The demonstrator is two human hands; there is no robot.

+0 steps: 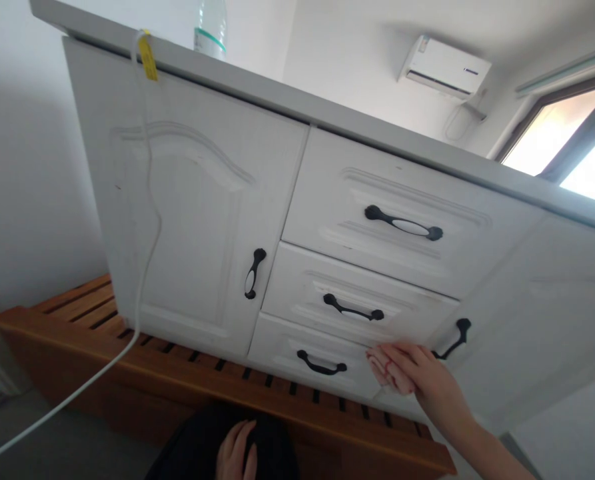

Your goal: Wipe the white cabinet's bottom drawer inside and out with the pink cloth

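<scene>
A folded pink cloth (391, 372) is pressed against the white front of the bottom drawer (282, 343), near its right end, under the fingers of my right hand (424, 373). My left hand (236, 452) rests on my dark-clothed leg at the bottom of the view, its fingers slightly apart and holding nothing. Three drawers with black handles stand one above another, all closed; the bottom handle (322, 363) is left of the cloth.
The white cabinet (187, 200) stands on a slatted wooden base (202, 380). A white cable (150, 267) with a yellow tag hangs over its left door. On top is a clear bottle (210, 30). An air conditioner (447, 67) hangs behind.
</scene>
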